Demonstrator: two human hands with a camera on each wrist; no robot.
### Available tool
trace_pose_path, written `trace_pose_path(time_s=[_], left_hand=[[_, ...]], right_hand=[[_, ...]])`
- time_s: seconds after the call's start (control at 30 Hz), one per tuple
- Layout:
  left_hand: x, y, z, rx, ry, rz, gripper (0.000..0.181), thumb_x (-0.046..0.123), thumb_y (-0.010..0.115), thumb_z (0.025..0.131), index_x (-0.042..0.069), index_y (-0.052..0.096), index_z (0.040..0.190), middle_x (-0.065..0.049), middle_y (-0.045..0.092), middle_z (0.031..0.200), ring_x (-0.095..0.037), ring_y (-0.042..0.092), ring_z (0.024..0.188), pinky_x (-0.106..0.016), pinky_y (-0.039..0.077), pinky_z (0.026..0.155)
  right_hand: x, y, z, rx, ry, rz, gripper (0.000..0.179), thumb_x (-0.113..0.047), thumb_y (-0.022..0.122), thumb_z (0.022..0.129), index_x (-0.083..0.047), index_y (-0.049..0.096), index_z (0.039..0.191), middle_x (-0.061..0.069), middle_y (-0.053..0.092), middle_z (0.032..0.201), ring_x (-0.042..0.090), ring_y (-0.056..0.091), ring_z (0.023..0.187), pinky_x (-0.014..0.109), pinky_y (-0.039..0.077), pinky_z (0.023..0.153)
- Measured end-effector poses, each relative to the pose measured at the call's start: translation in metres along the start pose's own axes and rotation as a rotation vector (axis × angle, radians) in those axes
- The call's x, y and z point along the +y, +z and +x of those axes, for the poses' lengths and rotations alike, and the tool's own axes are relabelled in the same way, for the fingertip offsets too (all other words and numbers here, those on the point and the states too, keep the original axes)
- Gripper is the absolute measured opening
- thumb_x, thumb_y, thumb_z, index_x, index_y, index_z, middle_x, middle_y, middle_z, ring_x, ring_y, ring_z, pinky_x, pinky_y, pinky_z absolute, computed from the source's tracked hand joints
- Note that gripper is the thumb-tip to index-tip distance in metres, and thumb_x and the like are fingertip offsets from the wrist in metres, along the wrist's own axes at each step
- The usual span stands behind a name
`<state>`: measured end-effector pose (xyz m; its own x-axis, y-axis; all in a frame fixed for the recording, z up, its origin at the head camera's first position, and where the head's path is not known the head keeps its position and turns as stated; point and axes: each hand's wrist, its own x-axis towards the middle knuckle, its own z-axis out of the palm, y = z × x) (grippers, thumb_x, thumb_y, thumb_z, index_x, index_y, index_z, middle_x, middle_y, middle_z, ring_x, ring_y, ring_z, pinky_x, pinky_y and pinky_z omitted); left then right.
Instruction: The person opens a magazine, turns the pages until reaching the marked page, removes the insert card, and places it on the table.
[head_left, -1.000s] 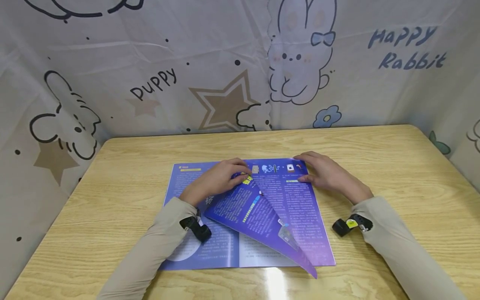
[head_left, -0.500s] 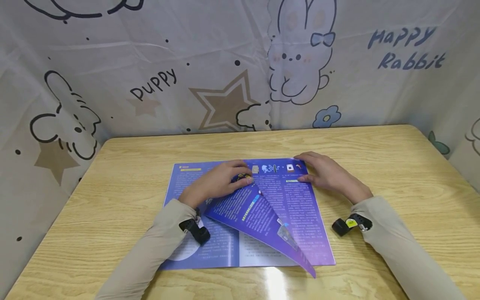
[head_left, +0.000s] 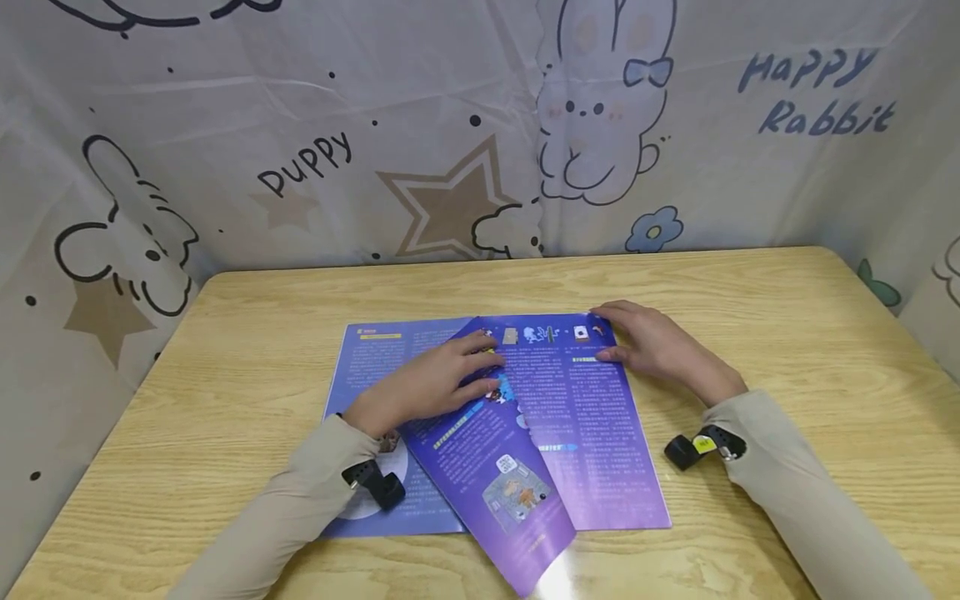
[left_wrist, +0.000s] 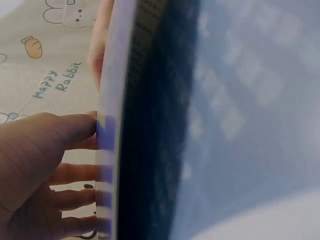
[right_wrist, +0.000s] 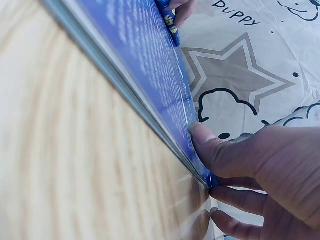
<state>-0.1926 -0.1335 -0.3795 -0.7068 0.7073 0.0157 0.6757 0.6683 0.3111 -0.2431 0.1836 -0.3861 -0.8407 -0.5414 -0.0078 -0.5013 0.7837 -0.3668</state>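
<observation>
I judge the curled page (head_left: pixel 491 467) light, limp, slick; best held by its free edge. Left hand (head_left: pixel 438 375) touches it, fingers apart; right hand (head_left: pixel 651 346), thumb and fingers apart, rests on the magazine (head_left: pixel 615 450).

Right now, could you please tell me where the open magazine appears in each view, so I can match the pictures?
Head: the magazine lies at lower centre on the wooden table.
Left wrist: blurred, it fills the centre and right, its edge upright beside the left hand.
Right wrist: it slants from the top edge down to the right hand, below centre.
Shared landmark: the cartoon-printed cloth, in the background of all three.
</observation>
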Motion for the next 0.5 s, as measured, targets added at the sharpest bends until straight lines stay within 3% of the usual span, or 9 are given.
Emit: trace_pose_path(time_s=[0.2,0.5], left_hand=[[0.0005,-0.0009,-0.0018,-0.011,-0.003,-0.023,0.034,0.026,0.051,0.101,0.011,0.058,0.131,-0.016,0.043,0.144,-0.034,0.033,0.139,-0.045,0.029,0.112],[0.0027,-0.0026,-0.0028,-0.037,0.0,-0.053,0.037,0.03,0.052,0.101,0.009,0.054,0.131,-0.019,0.041,0.144,-0.035,0.033,0.138,-0.047,0.028,0.113]], right_hand=[[0.0019,0.0002,-0.0007,0.003,-0.007,0.005,0.062,-0.02,0.073,0.087,0.003,0.046,0.139,0.025,0.043,0.143,0.043,0.038,0.132,0.055,0.029,0.109],[0.0023,0.0017,0.0003,-0.006,0.011,0.002,0.063,-0.02,0.073,0.087,0.003,0.046,0.139,0.025,0.042,0.143,0.043,0.038,0.133,0.054,0.029,0.109]])
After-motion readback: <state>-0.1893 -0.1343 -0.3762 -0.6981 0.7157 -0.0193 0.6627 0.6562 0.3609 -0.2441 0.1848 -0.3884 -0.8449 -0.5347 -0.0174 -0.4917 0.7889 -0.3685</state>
